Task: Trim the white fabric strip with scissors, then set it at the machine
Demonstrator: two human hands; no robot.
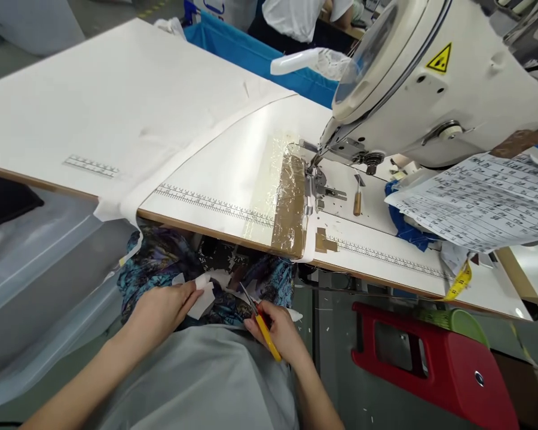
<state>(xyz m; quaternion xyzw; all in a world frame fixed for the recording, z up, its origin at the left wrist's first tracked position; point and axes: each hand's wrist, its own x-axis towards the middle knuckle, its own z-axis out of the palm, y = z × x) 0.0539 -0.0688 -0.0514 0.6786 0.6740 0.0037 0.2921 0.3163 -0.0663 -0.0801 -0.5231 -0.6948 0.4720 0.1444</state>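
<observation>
Above my lap, my left hand [173, 307] is closed on a small white piece [202, 298] that looks like paper or stiff fabric. Fingers of my right hand [275, 331] wrap round a pair of scissors [265, 331] with yellow and red handles. Their blades point up and left, a short way to the right of the white piece. Dark blue patterned cloth [156, 269] covers my legs below both hands, with more white scraps lying on it. Grey cloth [206, 376] lies across my front.
A sewing machine [399, 89] stands on the white table [224, 161], whose front edge runs just beyond my hands. A long white strip [188, 149] crosses the tabletop. To the right are handwritten sheets [479, 197] and a red stool [434, 364]; a clear plastic bin [49, 292] is at left.
</observation>
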